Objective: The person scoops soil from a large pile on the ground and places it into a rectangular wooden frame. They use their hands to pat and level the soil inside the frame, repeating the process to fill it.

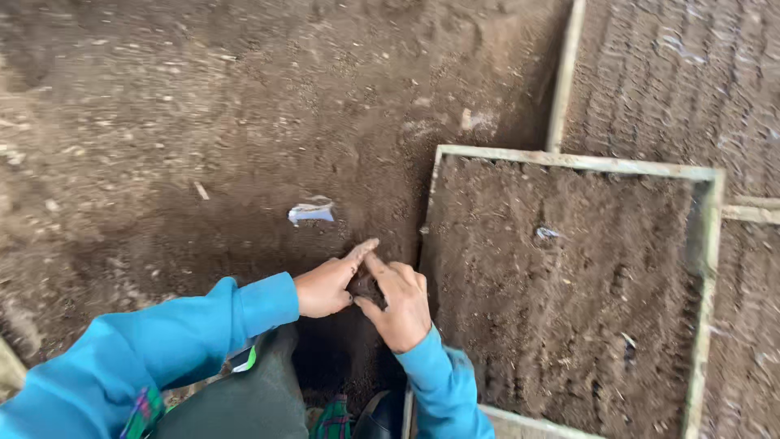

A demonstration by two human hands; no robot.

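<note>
- Head view, looking down on loose brown soil and wooden-framed beds.
- Left hand (327, 286): blue sleeve, fingers together and curved inward, forefinger stretched forward to meet the other hand's forefinger; palm side pressed onto a small clump of dark soil (365, 286) held between the two hands.
- Right hand (400, 307): blue sleeve, fingers close together and bent, thumb tucked under toward the clump, fingertips touching those of the left hand above it.
- Clump of dark soil: on the ground just left of the nearest frame's left rail, cupped and mostly hidden by both hands; whether anything else sits inside it cannot be told.
- Wooden frame (705, 244): pale rails, square, tilted in view, filled with raked soil showing faint parallel furrows; one small pale scrap lies in it.
- Further framed beds (674, 73): above and right of that frame, likewise furrowed.
- Open soil heap (203, 122): left and top, unframed, lumpy, with bits of straw.
- White-blue plastic scrap (311, 212): lying on the heap, near and above the hands, apart from them.
- Progress, judged: framed beds look filled and raked; the hands are mid-shaping beside them, and the clump is not yet released.
</note>
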